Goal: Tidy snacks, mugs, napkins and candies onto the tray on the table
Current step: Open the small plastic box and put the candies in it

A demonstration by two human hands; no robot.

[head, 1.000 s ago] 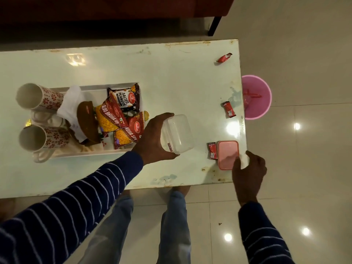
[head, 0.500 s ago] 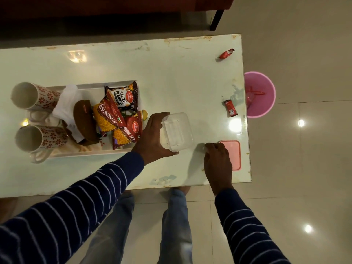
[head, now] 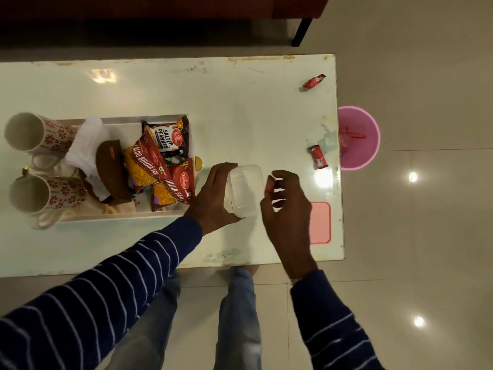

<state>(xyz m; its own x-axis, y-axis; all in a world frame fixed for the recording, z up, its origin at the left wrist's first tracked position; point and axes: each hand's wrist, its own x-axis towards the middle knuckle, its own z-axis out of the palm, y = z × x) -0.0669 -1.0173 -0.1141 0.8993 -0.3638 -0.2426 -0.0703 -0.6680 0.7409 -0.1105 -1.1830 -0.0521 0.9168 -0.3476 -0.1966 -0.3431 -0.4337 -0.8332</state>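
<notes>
A person gathers loose candies from a pale worktop (head: 240, 102) into a clear plastic container (head: 245, 192).

The left hand (head: 213, 198) wraps the light, smooth, probably slippery tub, best held by its side walls; the right hand (head: 285, 204) pinches a small red candy (head: 269, 186) at fingertips beside the rim. Two more crinkly wrapped candies (head: 318, 157) lie well apart.
</notes>
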